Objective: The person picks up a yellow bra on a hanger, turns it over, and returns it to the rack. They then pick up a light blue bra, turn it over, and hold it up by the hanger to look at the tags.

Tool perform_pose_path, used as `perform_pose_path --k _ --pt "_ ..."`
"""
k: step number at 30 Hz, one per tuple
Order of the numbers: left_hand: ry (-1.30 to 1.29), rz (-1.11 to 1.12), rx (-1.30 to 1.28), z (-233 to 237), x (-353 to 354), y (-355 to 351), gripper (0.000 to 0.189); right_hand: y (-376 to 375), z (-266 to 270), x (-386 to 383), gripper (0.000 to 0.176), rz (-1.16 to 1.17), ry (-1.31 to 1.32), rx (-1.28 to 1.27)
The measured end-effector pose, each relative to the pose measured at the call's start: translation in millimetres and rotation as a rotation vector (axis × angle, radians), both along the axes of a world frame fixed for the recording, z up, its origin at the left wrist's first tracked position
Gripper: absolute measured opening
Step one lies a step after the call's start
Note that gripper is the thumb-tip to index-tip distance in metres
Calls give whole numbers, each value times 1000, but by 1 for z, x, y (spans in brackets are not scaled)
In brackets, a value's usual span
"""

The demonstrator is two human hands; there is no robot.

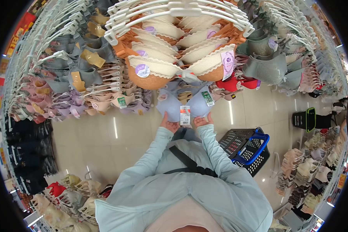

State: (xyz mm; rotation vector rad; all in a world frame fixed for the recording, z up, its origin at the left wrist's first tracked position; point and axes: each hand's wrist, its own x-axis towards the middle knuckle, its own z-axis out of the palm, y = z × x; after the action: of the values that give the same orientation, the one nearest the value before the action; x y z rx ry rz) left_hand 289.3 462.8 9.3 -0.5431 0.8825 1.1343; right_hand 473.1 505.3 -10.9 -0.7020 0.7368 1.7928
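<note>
A light blue bra with a white and orange price tag and a green label hangs low in the middle. My left hand touches the lower edge of its left cup, fingers pointing up and partly behind the fabric. At the lower edge of the right cup is my right hand, its fingers also partly hidden. Just above hangs an orange bra with cream lace, first in a row on white hangers.
Racks of grey bras and pink bras stand on both sides. A black basket with a blue handle is at my right on the tiled floor. Farther right is a basket with a green rim. More racks stand behind me.
</note>
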Motion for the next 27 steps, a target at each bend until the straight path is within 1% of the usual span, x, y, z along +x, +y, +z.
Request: perform_pose_path --k 1,3,4,7,8,11,13,14,19,25,27 --pt "4 0 -1 4 1 0 61 0 -3 2 40 -13 36 -7" --pt "27 19 4 14 5 1 61 0 0 4 40 -18 27 27" --pt "30 15 4 12 7 1 61 0 2 5 39 -23 15 62" --pt "-4 56 22 6 11 2 58 -1 -13 15 40 -9 65 64" --pt "3 89 7 8 14 3 57 0 -9 17 40 1 65 66" --pt "11 154 -3 12 21 5 53 -1 0 22 41 80 101 65" --pt "16 179 3 9 27 6 51 0 3 25 42 148 72 144" --pt "13 200 1 5 29 6 51 2 4 27 42 154 74 146" --pt "-13 254 -19 8 40 2 49 4 8 36 38 150 90 179" --pt "-1 279 15 6 44 1 45 5 -13 42 39 168 112 220" --pt "13 295 26 7 44 3 43 9 -9 42 40 159 114 225"
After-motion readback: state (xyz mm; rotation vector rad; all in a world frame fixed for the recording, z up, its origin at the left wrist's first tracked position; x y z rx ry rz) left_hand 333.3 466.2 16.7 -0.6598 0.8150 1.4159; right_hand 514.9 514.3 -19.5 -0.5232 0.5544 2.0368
